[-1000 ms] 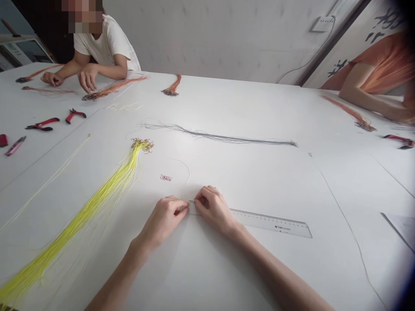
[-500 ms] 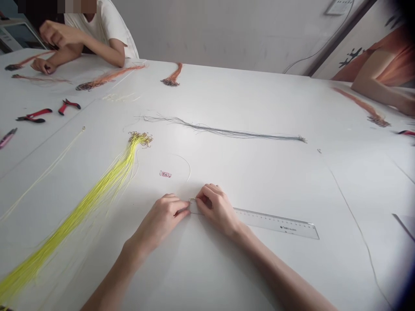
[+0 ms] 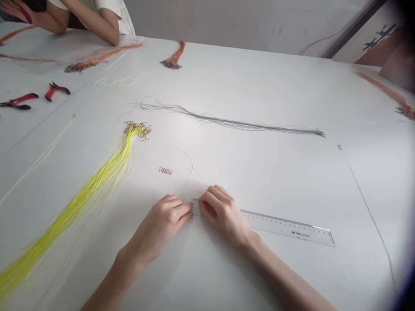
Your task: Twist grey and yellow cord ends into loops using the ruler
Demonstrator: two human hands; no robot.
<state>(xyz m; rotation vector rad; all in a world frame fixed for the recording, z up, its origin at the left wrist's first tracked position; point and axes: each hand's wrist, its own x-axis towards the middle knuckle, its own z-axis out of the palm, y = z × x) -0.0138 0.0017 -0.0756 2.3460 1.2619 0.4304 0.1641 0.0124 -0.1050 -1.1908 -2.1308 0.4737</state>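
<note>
Ruler (image 3: 288, 229), print unreadable, end pinched narrow by left hand (image 3: 158, 226) and right hand (image 3: 223, 216)

Head-worn view looks forward, down across the white table (image 3: 259, 172).

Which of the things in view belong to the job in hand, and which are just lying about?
Job in hand:
left hand
right hand
clear plastic ruler, its end at the fingertips

Lying about:
yellow cord bundle
grey cord bundle
orange cord bundle
red-handled pliers
small printed label
</note>
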